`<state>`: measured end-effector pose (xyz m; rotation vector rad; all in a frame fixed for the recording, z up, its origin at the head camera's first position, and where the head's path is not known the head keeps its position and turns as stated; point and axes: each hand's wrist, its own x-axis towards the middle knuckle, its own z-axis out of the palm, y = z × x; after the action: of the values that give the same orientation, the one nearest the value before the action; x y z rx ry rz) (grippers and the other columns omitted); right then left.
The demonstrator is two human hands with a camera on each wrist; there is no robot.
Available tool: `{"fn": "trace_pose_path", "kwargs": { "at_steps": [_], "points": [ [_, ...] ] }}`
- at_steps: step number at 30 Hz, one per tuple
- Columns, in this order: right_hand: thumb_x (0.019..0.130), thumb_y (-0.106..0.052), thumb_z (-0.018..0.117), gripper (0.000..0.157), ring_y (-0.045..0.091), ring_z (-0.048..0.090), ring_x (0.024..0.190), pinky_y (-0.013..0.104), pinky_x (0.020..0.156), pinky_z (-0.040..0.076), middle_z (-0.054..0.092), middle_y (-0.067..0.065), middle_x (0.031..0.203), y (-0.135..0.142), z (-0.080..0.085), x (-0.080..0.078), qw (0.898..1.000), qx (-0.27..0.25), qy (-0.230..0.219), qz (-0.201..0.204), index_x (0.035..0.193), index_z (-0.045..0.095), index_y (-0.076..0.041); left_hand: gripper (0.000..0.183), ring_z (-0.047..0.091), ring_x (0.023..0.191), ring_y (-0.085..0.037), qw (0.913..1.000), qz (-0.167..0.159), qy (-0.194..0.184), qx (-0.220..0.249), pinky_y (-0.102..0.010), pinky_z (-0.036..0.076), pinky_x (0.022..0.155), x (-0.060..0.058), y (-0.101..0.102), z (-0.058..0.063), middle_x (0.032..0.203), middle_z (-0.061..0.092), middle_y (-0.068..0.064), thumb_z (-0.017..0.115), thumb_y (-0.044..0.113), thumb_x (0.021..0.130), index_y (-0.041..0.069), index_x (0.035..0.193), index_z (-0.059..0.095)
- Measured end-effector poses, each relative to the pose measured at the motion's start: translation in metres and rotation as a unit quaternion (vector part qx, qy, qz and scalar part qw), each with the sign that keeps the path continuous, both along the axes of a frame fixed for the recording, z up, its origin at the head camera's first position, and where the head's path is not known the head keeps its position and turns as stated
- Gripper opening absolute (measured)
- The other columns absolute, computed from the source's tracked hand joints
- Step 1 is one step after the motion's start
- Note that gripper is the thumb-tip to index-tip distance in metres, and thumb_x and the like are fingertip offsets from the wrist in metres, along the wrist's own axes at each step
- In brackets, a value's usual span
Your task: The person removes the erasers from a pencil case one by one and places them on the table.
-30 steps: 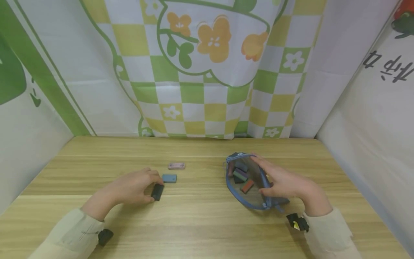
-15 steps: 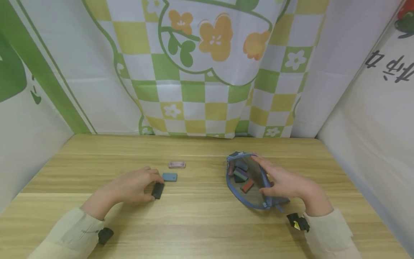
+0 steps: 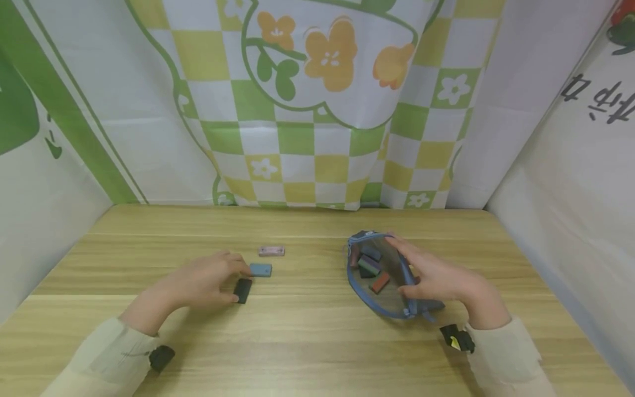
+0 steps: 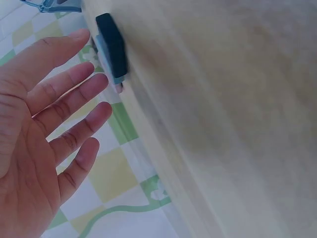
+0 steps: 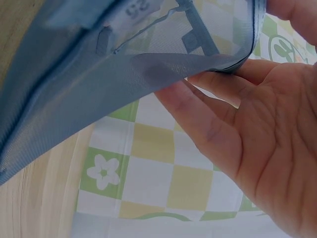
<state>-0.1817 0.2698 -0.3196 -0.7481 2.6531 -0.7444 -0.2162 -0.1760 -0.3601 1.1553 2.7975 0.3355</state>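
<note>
In the head view my left hand (image 3: 203, 281) hovers with loosely bent fingers beside a small black rectangular block (image 3: 242, 290). Its thumb tip is right at the block's near end. Just beyond, a blue block (image 3: 260, 270) lies flat by the fingertips. The left wrist view has these fingers (image 4: 74, 131) spread, nothing between them. On the right, my right hand (image 3: 441, 278) holds the side of a blue mesh zip pouch (image 3: 379, 312), thumb and fingers against the mesh. Its mouth gapes toward me, showing several small blocks, one of them orange (image 3: 380, 283).
A pinkish block (image 3: 271, 251) lies behind the blue one on the wooden table (image 3: 297, 342). A checked, flowered cloth (image 3: 297, 138) hangs along the table's back edge. White cloth walls stand at both sides.
The left fingertips have drawn slightly back from the black block, which stays on the table. My right hand and the pouch have hardly moved.
</note>
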Motion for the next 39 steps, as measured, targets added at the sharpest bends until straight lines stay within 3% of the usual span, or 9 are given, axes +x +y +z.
{"fn": "trace_pose_path", "kwargs": {
  "at_steps": [12, 25, 39],
  "points": [
    [0.089, -0.014, 0.071, 0.094, 0.052, 0.026, 0.144, 0.062, 0.106, 0.041, 0.007, 0.027, 0.164, -0.001, 0.001, 0.0, 1.0, 0.0, 0.004, 0.004, 0.159, 0.008, -0.005, 0.039, 0.062, 0.116, -0.034, 0.9995, 0.003, 0.022, 0.021, -0.052, 0.051, 0.1, -0.003, 0.003, 0.005, 0.119, 0.068, -0.008, 0.077, 0.02, 0.084, 0.004, 0.119, 0.068],
    [0.088, -0.014, 0.071, 0.094, 0.051, 0.024, 0.145, 0.064, 0.109, 0.036, 0.008, 0.027, 0.164, -0.001, 0.002, 0.002, 1.0, 0.002, 0.01, 0.006, 0.158, 0.01, -0.003, 0.036, 0.058, 0.122, -0.032, 0.9989, -0.003, 0.034, 0.032, -0.05, 0.049, 0.102, -0.004, 0.016, 0.006, 0.125, 0.067, -0.008, 0.071, 0.024, 0.09, 0.007, 0.122, 0.067],
    [0.088, -0.013, 0.072, 0.093, 0.052, 0.028, 0.143, 0.062, 0.105, 0.042, 0.008, 0.029, 0.163, -0.001, 0.003, 0.001, 1.0, 0.007, 0.011, 0.005, 0.158, 0.011, -0.004, 0.033, 0.061, 0.115, -0.027, 0.9953, -0.032, 0.071, 0.058, -0.044, 0.054, 0.096, -0.004, 0.031, 0.005, 0.12, 0.068, -0.006, 0.071, 0.02, 0.089, 0.006, 0.119, 0.069]
  ]
}}
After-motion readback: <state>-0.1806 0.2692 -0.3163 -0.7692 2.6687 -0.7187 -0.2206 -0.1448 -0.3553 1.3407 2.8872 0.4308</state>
